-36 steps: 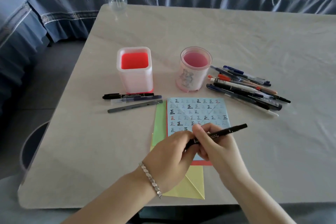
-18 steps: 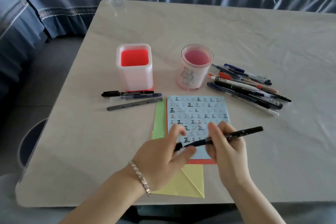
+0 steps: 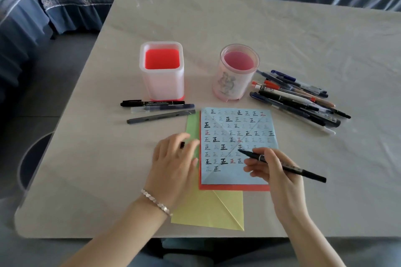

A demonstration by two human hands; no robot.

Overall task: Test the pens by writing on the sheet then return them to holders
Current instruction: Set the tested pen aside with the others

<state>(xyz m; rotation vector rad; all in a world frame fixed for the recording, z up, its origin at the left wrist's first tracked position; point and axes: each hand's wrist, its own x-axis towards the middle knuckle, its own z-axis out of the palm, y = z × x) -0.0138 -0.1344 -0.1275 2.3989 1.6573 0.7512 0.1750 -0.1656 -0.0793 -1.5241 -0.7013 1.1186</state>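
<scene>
Low in the middle of the frame, my right hand (image 3: 275, 171) pinches the black pen (image 3: 282, 166) with thumb and fingers curled round it. Its tip points up and left, over the blue sheet (image 3: 236, 128). A moment ago both my hands were on this pen, pulling it apart. Now the cap (image 3: 182, 145) is off. It sits as a small black bit pinched between the fingers of my left hand (image 3: 173, 158), which lies at the left edge of the sheet, on the green paper (image 3: 193, 125). So I think this pen is ready to test, and I only have to write. I cannot tell if the tip touches the paper yet. The sheet is full of rows of the sign 正, some thick and black, some red, some very faint. The square holder (image 3: 162, 84) and the round holder (image 3: 234, 84) stand above the sheet with no pens in them. The round one has a pale drawing I cannot make out. A black marker (image 3: 152, 103) left of the sheet has white print, too small to read. Many more pens (image 3: 299, 102) lie in a pile at the right.
</scene>
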